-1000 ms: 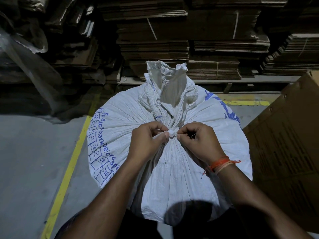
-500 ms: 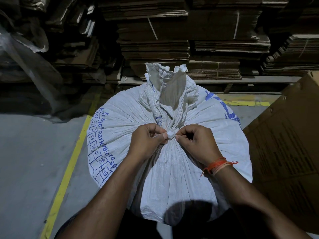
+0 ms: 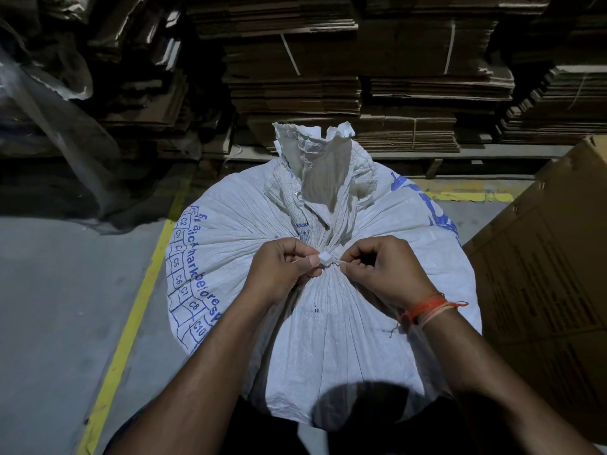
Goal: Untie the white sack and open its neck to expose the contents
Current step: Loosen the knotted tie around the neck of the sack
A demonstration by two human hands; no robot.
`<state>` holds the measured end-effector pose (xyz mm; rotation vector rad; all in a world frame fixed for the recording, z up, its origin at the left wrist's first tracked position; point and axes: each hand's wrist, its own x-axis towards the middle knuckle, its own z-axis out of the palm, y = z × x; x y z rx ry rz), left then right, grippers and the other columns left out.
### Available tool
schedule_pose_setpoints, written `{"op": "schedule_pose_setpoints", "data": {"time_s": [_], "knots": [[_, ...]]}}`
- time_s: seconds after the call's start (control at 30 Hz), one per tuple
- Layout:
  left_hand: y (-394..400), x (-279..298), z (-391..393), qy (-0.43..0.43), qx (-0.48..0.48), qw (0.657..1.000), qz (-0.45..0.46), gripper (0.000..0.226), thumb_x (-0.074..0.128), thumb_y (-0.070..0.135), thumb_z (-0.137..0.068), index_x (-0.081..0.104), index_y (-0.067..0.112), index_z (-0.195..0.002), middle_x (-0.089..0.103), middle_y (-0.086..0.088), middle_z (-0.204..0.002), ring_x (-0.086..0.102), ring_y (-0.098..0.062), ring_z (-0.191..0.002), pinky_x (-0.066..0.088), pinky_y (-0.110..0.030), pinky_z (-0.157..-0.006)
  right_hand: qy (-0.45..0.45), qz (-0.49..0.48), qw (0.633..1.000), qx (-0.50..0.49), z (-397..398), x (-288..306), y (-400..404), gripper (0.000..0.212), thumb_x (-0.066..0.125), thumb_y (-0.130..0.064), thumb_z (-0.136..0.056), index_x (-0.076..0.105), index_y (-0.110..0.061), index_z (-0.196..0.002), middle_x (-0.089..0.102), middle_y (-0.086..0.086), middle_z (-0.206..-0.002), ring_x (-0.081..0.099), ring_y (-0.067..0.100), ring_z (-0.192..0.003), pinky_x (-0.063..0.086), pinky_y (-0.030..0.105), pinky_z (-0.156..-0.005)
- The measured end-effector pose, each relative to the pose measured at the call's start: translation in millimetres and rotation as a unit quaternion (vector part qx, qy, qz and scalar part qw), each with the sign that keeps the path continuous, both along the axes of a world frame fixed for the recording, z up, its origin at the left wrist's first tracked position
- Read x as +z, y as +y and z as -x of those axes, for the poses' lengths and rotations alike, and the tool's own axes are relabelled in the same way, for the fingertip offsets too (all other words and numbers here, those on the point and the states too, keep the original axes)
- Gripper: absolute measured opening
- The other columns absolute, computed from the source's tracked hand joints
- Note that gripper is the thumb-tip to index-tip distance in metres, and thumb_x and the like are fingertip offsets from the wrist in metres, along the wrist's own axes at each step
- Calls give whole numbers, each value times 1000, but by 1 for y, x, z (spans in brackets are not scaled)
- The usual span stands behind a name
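Observation:
A big white woven sack (image 3: 328,323) with blue print stands on the floor right in front of me. Its neck (image 3: 320,178) is gathered tight and sticks up beyond my hands. A white tie (image 3: 325,258) with a small square lock cinches the neck. My left hand (image 3: 279,274) pinches the tie's lock between thumb and fingers. My right hand (image 3: 384,267), with an orange thread on the wrist, pinches the tie's strap just right of the lock. The sack's contents are hidden.
A large brown cardboard box (image 3: 551,274) stands close on the right of the sack. Stacks of flattened cardboard (image 3: 328,77) fill the back. A yellow floor line (image 3: 131,323) runs along the left over grey concrete. Crumpled clear plastic (image 3: 49,103) hangs at the far left.
Both hands have stayed at the tie, shifting their fingers slightly. The small square lock now shows between the two thumbs. The neck is still gathered.

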<state>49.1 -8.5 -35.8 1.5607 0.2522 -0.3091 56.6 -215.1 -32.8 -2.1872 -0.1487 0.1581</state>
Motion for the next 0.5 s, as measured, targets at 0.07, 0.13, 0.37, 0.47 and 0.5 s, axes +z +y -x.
{"op": "schedule_pose_setpoints", "data": {"time_s": [0.07, 0.13, 0.37, 0.47, 0.5], "knots": [[1, -1, 0, 1, -2, 1000, 0, 4, 74, 1, -90, 75, 3, -87, 78, -28, -92, 76, -30, -84, 60, -29, -72, -14, 14, 1000, -6, 0, 0, 0, 6, 83, -16, -81, 80, -18, -76, 75, -4, -68, 64, 5, -60, 47, 11, -60], [1, -1, -1, 1, -2, 1000, -1, 8, 74, 2, -90, 75, 6, -84, 79, -25, -90, 76, -28, -82, 59, -27, -68, -23, 18, 999, -13, 1, -2, 2, 7, 83, -18, -81, 80, -19, -75, 74, -5, -67, 66, 9, -62, 47, 11, -60], [-1, 1, 1, -1, 3, 1000, -1, 12, 73, 1, -91, 74, 7, -81, 78, -17, -79, 76, -20, -73, 54, -21, -58, -37, 11, 999, -22, 2, -7, 6, 7, 83, -18, -81, 80, -19, -75, 74, -7, -67, 64, 5, -60, 45, 11, -59], [-1, 1, 1, 3, 4, 1000, 3, 13, 73, 0, -91, 74, 8, -81, 78, -16, -78, 76, -21, -74, 54, -21, -58, -43, 15, 999, -24, 2, -7, 8, 7, 83, -18, -81, 80, -19, -75, 75, -5, -68, 67, 12, -64, 46, 11, -59], [-1, 1, 1, 5, 4, 1000, 3, 13, 73, 0, -91, 74, 8, -80, 78, -15, -77, 76, -21, -74, 54, -21, -58, -43, 16, 999, -24, 2, -8, 8, 7, 83, -18, -81, 80, -19, -75, 75, -5, -68, 68, 12, -65, 47, 12, -59]]}}
